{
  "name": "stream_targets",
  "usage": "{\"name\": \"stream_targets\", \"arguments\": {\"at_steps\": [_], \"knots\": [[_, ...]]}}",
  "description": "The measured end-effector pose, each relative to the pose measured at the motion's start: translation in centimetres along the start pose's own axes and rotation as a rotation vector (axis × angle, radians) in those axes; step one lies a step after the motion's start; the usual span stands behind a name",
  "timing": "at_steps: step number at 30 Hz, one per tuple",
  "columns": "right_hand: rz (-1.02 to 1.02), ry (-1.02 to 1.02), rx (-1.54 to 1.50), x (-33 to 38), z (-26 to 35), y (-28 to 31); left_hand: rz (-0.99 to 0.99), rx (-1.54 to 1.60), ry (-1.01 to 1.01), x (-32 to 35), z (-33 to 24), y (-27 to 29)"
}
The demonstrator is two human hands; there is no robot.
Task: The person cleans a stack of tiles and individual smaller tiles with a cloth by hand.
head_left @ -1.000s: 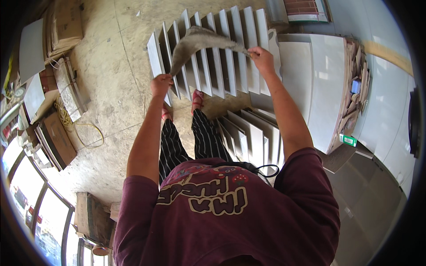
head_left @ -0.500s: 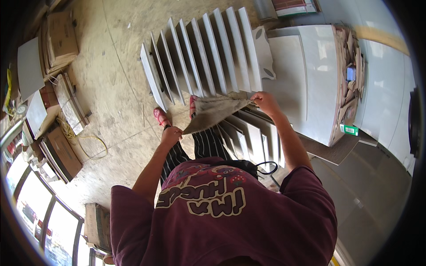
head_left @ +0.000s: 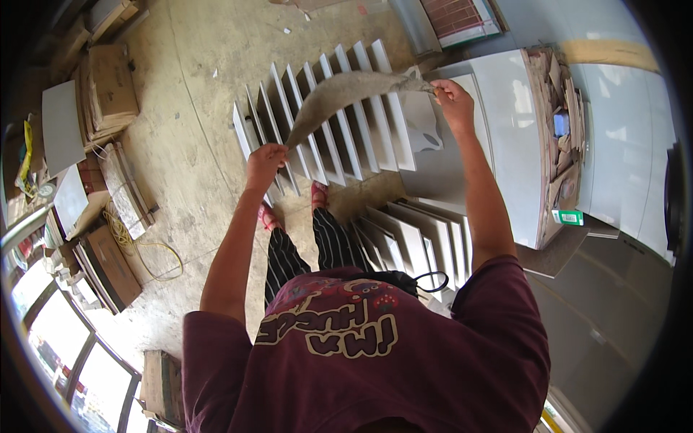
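A grey-brown cloth [head_left: 345,89] is stretched between my two hands, arching up in its middle as if caught in motion. My left hand [head_left: 267,164] pinches its left corner, and my right hand [head_left: 452,102] grips the other end. Beneath and beyond the cloth stands a row of upright pale tiles or panels [head_left: 397,119], spaced apart like fins; the cloth hides part of them. Whether it touches their upper edges I cannot tell. A second set of upright panels [head_left: 426,234] stands nearer, right of my legs.
Large flat sheets [head_left: 509,108] lie at the right, with torn cardboard [head_left: 559,137] along their edge. At the left are cardboard boxes [head_left: 112,79], a leaning board [head_left: 61,126] and a coiled yellow cord [head_left: 126,234]. A red-grilled item [head_left: 458,22] sits at the far right.
Both hands have risen and moved away from my body, carrying the cloth from above my legs to over the row of panels. The cloth has billowed from hanging low into an arch.
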State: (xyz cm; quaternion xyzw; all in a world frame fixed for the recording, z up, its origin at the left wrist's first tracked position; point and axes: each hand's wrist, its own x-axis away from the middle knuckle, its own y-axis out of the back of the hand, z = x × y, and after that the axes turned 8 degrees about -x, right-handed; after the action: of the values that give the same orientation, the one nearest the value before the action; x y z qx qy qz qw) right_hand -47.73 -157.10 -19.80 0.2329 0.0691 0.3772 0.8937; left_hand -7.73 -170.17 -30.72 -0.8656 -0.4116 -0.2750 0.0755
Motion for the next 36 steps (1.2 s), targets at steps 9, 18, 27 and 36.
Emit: {"name": "stream_targets", "arguments": {"at_steps": [9,18,27,36], "knots": [[0.04,-0.074,0.33,3.1,-10.1,0.6,-0.013,-0.249,0.034,-2.1,3.7,-7.7],[0.233,-0.356,0.427,16.7,-18.6,9.0,0.327,-0.337,0.177,11.1,10.3,-7.7],[0.426,-0.419,0.317,16.0,-12.8,7.8,0.146,-0.132,0.215,16.7,9.7,-3.0],[0.493,-0.313,0.171,15.5,-4.3,-0.2,-0.096,0.006,0.192,19.1,7.2,1.4]]}}
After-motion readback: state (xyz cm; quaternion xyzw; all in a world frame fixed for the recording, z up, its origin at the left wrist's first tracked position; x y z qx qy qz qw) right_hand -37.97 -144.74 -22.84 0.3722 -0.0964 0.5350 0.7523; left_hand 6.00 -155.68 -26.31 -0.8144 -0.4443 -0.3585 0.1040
